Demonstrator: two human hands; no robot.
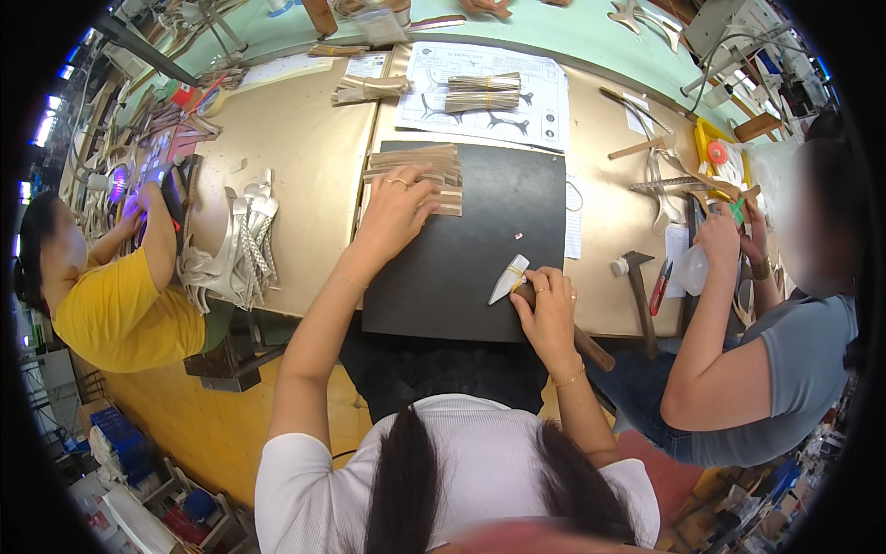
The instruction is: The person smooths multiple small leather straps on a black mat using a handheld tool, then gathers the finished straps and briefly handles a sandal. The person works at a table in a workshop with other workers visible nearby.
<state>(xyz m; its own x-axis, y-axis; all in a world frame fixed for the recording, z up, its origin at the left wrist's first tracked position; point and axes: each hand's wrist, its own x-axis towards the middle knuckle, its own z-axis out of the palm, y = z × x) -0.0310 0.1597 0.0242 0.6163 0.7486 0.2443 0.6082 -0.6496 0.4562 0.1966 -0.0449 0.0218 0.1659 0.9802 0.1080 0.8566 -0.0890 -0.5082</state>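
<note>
On the dark rectangular mat (498,194) in front of me lies a row of thin, flat brown strips (434,162), edges close together. My left hand (400,205) rests over their near side, fingers spread and fingertips touching them. My right hand (554,314) is wrapped around the wooden handle of a hammer near its head. The pale hammer head (508,280) points left, lying on or just above the mat; which one I cannot tell. Its handle (593,349) comes out below my hand, past the table's front edge. A tiny light scrap (519,235) sits on the mat.
Beyond the mat, a printed drawing sheet (480,60) bears banded bundles of strips (483,100). White braided straps (235,235) hang off the table at left. Another hammer (637,286) and a red cutter (661,286) lie to the right. People work at both sides.
</note>
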